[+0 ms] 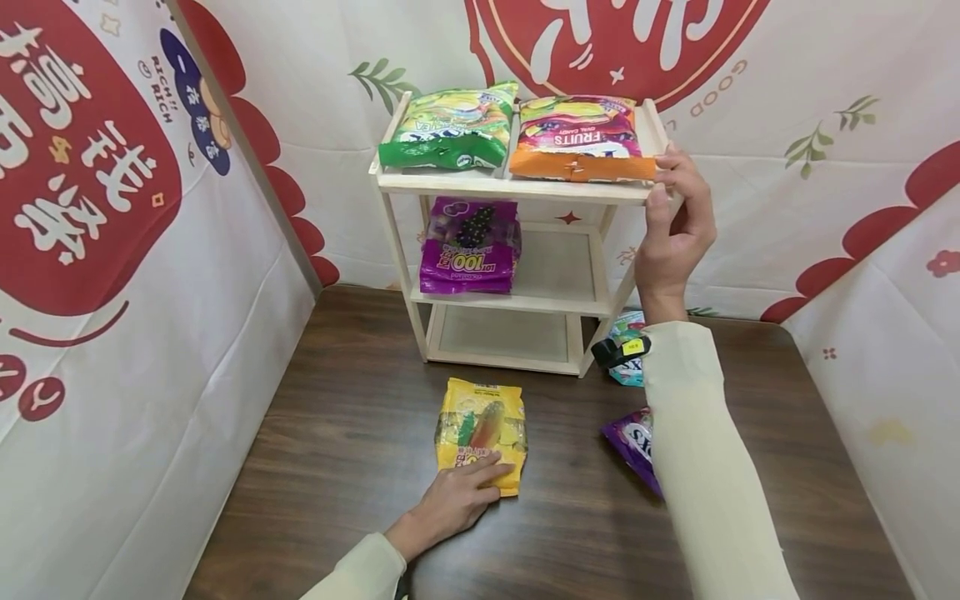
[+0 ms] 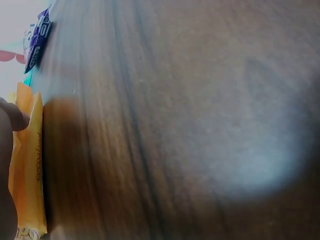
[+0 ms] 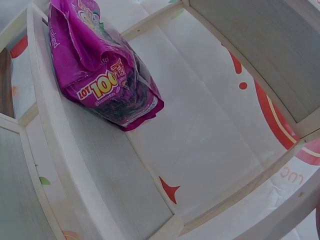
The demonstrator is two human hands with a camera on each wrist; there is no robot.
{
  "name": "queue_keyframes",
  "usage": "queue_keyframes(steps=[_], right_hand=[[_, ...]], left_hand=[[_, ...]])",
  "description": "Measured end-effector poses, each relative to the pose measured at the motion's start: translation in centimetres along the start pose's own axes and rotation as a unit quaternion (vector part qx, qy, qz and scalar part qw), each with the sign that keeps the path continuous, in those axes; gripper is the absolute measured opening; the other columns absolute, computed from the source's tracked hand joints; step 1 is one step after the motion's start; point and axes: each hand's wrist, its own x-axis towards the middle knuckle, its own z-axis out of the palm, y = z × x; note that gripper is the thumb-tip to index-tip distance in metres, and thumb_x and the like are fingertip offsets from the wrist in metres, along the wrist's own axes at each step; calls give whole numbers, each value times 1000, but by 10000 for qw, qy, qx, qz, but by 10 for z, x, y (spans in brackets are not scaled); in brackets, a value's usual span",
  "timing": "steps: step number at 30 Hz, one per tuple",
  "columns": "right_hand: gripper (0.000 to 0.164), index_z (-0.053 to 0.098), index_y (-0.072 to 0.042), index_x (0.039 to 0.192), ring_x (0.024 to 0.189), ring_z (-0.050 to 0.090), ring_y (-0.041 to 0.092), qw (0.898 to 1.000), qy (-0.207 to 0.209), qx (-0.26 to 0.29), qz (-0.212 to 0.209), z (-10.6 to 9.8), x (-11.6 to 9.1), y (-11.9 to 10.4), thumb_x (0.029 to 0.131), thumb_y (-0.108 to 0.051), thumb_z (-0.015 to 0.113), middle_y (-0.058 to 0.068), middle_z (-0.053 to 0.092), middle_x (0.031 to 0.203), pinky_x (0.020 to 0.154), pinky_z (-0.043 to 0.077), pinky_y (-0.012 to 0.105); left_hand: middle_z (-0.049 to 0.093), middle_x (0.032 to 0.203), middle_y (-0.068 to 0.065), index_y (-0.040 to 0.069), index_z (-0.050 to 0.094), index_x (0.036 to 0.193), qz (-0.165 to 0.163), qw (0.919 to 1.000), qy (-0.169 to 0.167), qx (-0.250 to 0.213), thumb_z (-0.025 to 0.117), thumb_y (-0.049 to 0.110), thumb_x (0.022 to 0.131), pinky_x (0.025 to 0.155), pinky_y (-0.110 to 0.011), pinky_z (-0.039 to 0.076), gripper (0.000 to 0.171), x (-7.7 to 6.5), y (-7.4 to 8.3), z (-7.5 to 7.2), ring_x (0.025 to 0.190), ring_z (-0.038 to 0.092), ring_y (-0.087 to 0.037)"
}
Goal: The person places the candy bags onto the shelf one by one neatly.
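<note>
The yellow bag (image 1: pixel 480 417) lay on the counter (image 1: pixel 330 467) near the bottom front edge of the rack (image 1: pixel 570 192). The left hand (image 1: pixel 457 500) rested extended upon it, ungrasping. The right hand (image 1: pixel 675 233) touched the rack's top right corner; grasp undeterminable.

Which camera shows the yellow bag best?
The head view: the yellow bag lies face up, its near end partly under the left hand. The left wrist view catches mainly an edge; the right wrist view, none of it.
</note>
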Motion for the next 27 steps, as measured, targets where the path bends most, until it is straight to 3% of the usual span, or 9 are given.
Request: queue_keyframes(steps=[7, 9, 12, 15, 18, 21, 27], right_hand=[[35, 56, 14, 97, 119, 50, 31, 9999, -4, -100, -9, -1, 0, 1, 80, -17, 54, 16, 64, 109, 105, 35, 43], [36, 55, 14, 97, 120, 50, 31, 10000, -18, -75, -18, -1, 0, 2, 80, -18, 54, 16, 64, 109, 105, 35, 43], [36, 55, 14, 97, 120, 50, 31, 10000, -25, -52, -35, -1, -1, 2, 80, -18, 54, 16, 64, 109, 105, 35, 43], [36, 55, 14, 96, 119, 51, 32, 10000, -40, -25, -57, 0, 0, 2, 80, -18, 55, 17, 64, 109, 105, 35, 44], [36, 55, 14, 96, 119, 51, 31, 9999, -68, -82, -56, 0, 0, 1, 80, -18, 54, 18, 64, 110, 105, 35, 43], [36, 55, 14, 97, 119, 51, 31, 9999, -86, -129, -33, -1, 1, 1, 79, -18, 54, 17, 63, 110, 105, 35, 43], [36, 55, 14, 96, 119, 51, 31, 9999, -73, -113, -40, -1, 1, 1, 79, -19, 54, 17, 64, 110, 106, 34, 43]], left_hand=[[51, 139, 0, 19, 67, 96, -73, 9993, -338, -164, 61, 19, 94, 76, -33, 54, 7, -6, -2, -2, 130, 45, -21], [52, 138, -1, 19, 68, 100, -71, 9989, -400, -218, 66, 18, 90, 84, -34, 52, 10, -6, -2, -4, 131, 43, -22], [58, 130, -2, 20, 69, 102, 27, 9997, -207, -131, 71, 20, 86, 95, -39, 45, 16, -3, -3, -8, 127, 47, -24], [63, 120, -3, 18, 70, 100, -134, 9994, 332, -36, 73, 20, 83, 99, -46, 40, 17, 0, -5, -12, 120, 53, -26], [64, 116, -5, 17, 70, 101, -632, 9935, 934, -138, 73, 17, 82, 94, -50, 41, 20, 2, -8, -15, 114, 56, -28], [62, 117, -8, 15, 69, 105, -1271, 9822, 1350, -287, 75, 15, 78, 92, -50, 41, 28, 2, -12, -17, 113, 54, -30], [52, 123, -15, 9, 60, 121, -2764, 9470, 1552, -513, 77, 14, 76, 88, -50, 41, 48, 1, -13, -15, 114, 48, -31]])
